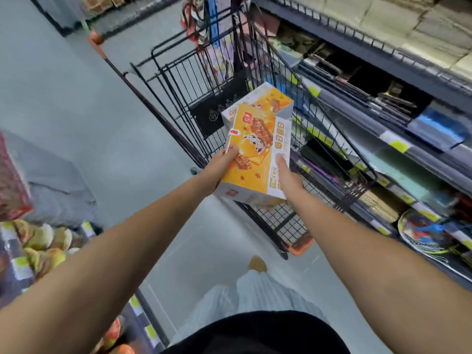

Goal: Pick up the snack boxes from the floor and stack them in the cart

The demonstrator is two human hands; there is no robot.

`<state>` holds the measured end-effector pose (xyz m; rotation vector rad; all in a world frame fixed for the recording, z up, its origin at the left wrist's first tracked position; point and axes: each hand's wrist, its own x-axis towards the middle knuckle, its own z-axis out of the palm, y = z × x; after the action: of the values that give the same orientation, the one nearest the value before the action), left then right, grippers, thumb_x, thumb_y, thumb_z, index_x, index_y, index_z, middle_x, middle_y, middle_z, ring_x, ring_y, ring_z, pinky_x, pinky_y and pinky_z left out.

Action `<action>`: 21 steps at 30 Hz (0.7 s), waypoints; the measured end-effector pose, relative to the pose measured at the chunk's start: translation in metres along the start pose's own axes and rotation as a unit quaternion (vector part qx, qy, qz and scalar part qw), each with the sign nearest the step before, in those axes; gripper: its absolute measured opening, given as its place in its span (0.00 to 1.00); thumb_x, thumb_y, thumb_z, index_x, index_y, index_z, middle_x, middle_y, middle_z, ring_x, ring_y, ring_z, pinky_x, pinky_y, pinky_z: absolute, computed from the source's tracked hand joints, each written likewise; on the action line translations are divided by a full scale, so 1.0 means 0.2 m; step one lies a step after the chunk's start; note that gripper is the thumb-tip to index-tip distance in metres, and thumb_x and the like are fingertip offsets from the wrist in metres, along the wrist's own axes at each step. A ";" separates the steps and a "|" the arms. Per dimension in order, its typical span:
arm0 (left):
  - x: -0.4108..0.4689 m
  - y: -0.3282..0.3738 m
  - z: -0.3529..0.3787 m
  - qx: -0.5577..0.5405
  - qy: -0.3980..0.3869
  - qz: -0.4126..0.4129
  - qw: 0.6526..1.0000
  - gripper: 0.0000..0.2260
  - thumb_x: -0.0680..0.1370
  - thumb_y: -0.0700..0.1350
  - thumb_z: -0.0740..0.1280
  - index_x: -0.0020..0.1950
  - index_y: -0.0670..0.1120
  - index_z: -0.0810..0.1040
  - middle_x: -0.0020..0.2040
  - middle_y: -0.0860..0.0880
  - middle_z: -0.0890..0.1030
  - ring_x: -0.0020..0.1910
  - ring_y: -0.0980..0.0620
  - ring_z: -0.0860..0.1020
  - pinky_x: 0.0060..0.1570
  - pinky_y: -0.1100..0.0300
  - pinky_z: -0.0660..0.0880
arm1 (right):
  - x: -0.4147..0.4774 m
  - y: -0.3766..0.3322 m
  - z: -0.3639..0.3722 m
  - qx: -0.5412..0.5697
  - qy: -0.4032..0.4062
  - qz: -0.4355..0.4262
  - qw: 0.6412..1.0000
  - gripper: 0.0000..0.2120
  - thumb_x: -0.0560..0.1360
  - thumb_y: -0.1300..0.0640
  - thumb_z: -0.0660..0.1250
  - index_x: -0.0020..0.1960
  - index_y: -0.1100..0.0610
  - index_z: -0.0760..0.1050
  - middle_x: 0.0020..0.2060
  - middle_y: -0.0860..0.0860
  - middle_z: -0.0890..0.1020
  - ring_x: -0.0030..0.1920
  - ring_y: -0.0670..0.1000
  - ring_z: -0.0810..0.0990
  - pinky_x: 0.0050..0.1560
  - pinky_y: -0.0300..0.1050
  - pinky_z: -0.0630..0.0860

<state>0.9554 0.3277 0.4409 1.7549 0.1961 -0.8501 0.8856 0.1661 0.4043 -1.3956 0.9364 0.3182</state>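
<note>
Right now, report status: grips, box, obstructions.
Left grip and right grip both hold the orange snack box over the cart. Second box already in the cart beyond it. No obstruction seen.

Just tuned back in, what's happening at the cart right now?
A person holds an orange snack box in both hands, left hand on its left edge, right hand on its right, over the black wire cart. A second matching box sits just beyond it in the basket. The held box is not yet set down.
</note>
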 end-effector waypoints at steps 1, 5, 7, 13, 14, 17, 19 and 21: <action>0.00 -0.01 0.00 -0.004 -0.014 -0.007 1.000 0.21 0.79 0.58 0.59 0.66 0.46 0.72 0.56 0.43 0.82 0.45 0.47 0.83 0.41 0.57 0.80 | 0.00 0.00 0.00 0.000 -0.001 0.005 1.000 0.23 0.77 0.34 0.56 0.53 0.55 0.70 0.43 0.51 0.78 0.36 0.47 0.75 0.33 0.40 0.69; 0.20 0.07 -0.12 0.009 -0.042 -0.028 0.999 0.12 0.79 0.57 0.60 0.54 0.50 0.73 0.44 0.49 0.83 0.30 0.57 0.83 0.25 0.67 0.76 | 0.17 -0.17 0.11 0.029 0.020 0.028 0.999 0.35 0.72 0.29 0.59 0.61 0.58 0.74 0.55 0.54 0.82 0.50 0.55 0.82 0.53 0.50 0.79; 0.31 0.13 -0.16 0.030 -0.049 -0.028 0.998 0.10 0.79 0.56 0.61 0.52 0.51 0.73 0.40 0.52 0.82 0.29 0.59 0.81 0.24 0.68 0.75 | 0.26 -0.23 0.13 0.038 0.030 0.048 0.998 0.41 0.70 0.27 0.59 0.69 0.58 0.69 0.62 0.54 0.78 0.60 0.58 0.78 0.63 0.54 0.74; 0.74 0.37 -0.28 0.077 -0.076 -0.039 0.993 0.09 0.79 0.55 0.63 0.53 0.51 0.74 0.36 0.52 0.82 0.25 0.60 0.80 0.22 0.67 0.75 | 0.57 -0.47 0.21 0.045 0.078 0.079 0.993 0.43 0.69 0.25 0.56 0.72 0.55 0.67 0.68 0.54 0.74 0.64 0.58 0.75 0.67 0.57 0.70; 0.77 0.39 -0.29 0.063 -0.067 -0.044 0.995 0.09 0.78 0.55 0.64 0.54 0.51 0.74 0.39 0.50 0.82 0.27 0.58 0.82 0.23 0.65 0.76 | 0.57 -0.50 0.23 0.037 0.081 0.084 0.992 0.41 0.71 0.26 0.55 0.70 0.55 0.69 0.66 0.54 0.76 0.62 0.57 0.77 0.66 0.56 0.71; 1.05 0.52 -0.36 0.083 -0.076 -0.082 0.990 0.09 0.76 0.58 0.66 0.48 0.54 0.75 0.45 0.49 0.81 0.44 0.48 0.81 0.48 0.51 0.79 | 0.74 -0.64 0.31 0.055 0.105 0.102 0.988 0.36 0.75 0.31 0.55 0.72 0.57 0.66 0.69 0.55 0.72 0.64 0.56 0.73 0.63 0.50 0.68; 1.21 0.58 -0.40 0.099 -0.086 -0.091 0.987 0.08 0.76 0.58 0.66 0.45 0.54 0.75 0.44 0.51 0.81 0.44 0.49 0.79 0.54 0.49 0.75 | 0.83 -0.72 0.35 0.073 0.140 0.120 0.980 0.35 0.78 0.34 0.54 0.75 0.59 0.62 0.72 0.56 0.68 0.69 0.57 0.69 0.64 0.51 0.66; 1.35 0.64 -0.43 0.125 -0.114 -0.098 0.981 0.08 0.77 0.58 0.64 0.44 0.55 0.74 0.44 0.51 0.80 0.46 0.48 0.78 0.55 0.49 0.73 | 0.93 -0.76 0.40 0.081 0.164 0.116 0.976 0.36 0.77 0.33 0.54 0.74 0.58 0.64 0.71 0.56 0.69 0.69 0.57 0.69 0.62 0.48 0.66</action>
<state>1.2564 0.2827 0.3807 1.8728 0.1129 -1.2568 1.1360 0.1480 0.3691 -1.2097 1.3736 0.1813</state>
